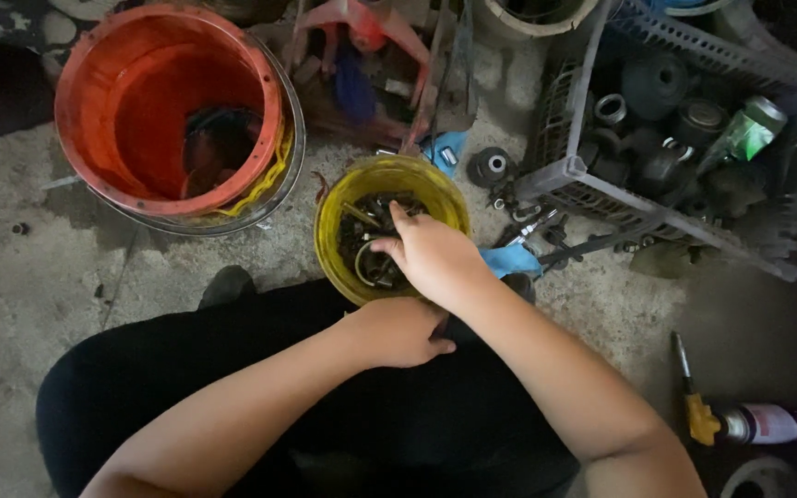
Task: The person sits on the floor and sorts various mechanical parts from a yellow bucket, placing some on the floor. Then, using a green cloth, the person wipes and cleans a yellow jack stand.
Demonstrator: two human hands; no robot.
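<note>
Head view, centre frame: right hand [431, 254] digs, fingers curled, into yellow tub [334, 217] of greasy bolts, grip unclear; left hand [397, 332] rests half-closed and empty by its near rim; sharp scrap could nick a fingertip, or the tub could tip.

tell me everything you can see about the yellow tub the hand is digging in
The yellow tub is a small round container, seemingly plastic, grimy, standing upright and open on the concrete floor just in front of the person's knees. It holds a dark heap of small metal parts, bolts and rings by the look of them. The right hand reaches in from above, fingers among the parts. The left hand rests just below its near rim. An orange bucket stands to its left.
</note>
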